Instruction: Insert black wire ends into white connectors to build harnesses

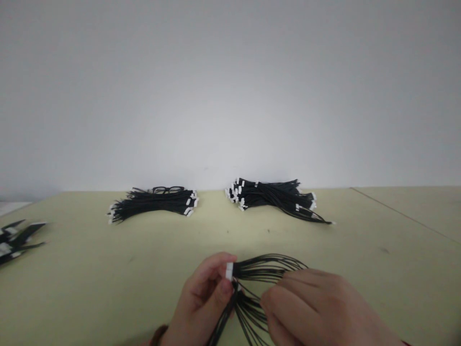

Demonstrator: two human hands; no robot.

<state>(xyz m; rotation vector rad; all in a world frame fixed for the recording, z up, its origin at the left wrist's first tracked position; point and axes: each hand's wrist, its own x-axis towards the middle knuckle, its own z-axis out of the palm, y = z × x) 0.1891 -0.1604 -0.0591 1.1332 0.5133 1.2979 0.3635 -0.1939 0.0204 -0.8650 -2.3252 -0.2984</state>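
— Left hand (200,298) is closed in a pinch, thumb and forefinger on a white plastic connector (229,271). From it runs a loose bunch of thin black wires (266,269). Is that the whole grip?
— On that side, yes. The connector stands just above the thumb tip, and the wires spread out from it toward the other hand.
— And the right hand (317,307)?
— Curled, its fingers bent over the wires just beside the left hand. It seems to be holding some of them, though the fingers hide how firmly. Other strands hang down between the two hands and out of view.
— What lies ahead of the hands?
— Well ahead, on a pale green tabletop (378,250), are two bundles of black wires with white connectors. The left bundle (154,204) is ahead of the left hand, and the right bundle (273,199) is ahead of the gap between the hands.
— Anything with them?
— Black-framed glasses (167,190) sit against the far side of the left bundle. Far left of the left hand, more black wires with white ends (18,240) run out of view. A dark band (158,335) circles the left wrist.
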